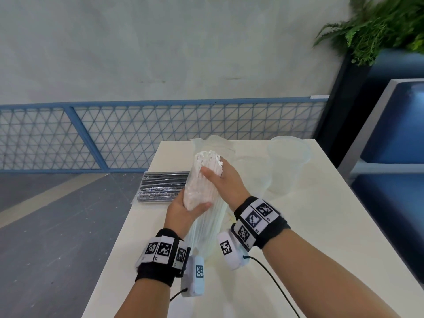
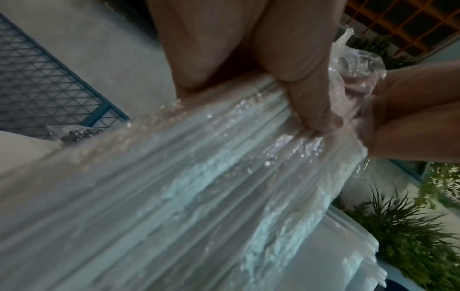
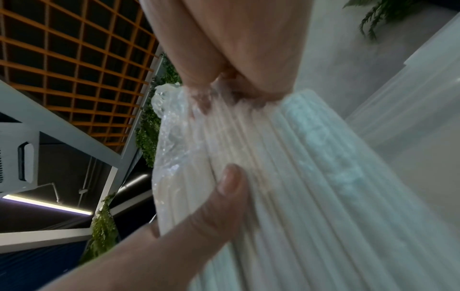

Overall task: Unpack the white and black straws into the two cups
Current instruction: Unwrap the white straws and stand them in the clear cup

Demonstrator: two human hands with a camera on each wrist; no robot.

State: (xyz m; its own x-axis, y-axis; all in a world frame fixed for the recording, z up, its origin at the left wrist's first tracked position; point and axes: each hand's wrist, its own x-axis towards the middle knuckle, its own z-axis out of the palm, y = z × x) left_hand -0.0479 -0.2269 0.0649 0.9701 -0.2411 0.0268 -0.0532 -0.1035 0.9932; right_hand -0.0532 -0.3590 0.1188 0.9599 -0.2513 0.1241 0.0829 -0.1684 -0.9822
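Note:
A bundle of white straws (image 1: 207,171) in a clear plastic bag (image 1: 206,235) is held tilted above the white table (image 1: 321,226). My left hand (image 1: 190,208) grips its lower middle, with the thumb (image 2: 316,110) pressed on the wrap. My right hand (image 1: 216,179) grips the upper part, and its fingers (image 3: 224,88) pinch crumpled plastic (image 3: 169,122) near the straws' top end. A pack of black straws (image 1: 164,187) lies at the table's left edge, apart from both hands. A clear cup (image 1: 286,166) stands to the right. A translucent shape (image 1: 215,144) behind the bundle is partly hidden.
The table is narrow, and its left edge drops to a grey floor (image 1: 57,214). A blue mesh fence (image 1: 137,134) runs behind it. A blue seat (image 1: 394,134) and a plant (image 1: 378,26) stand at the right. Cables hang from both wrist cameras.

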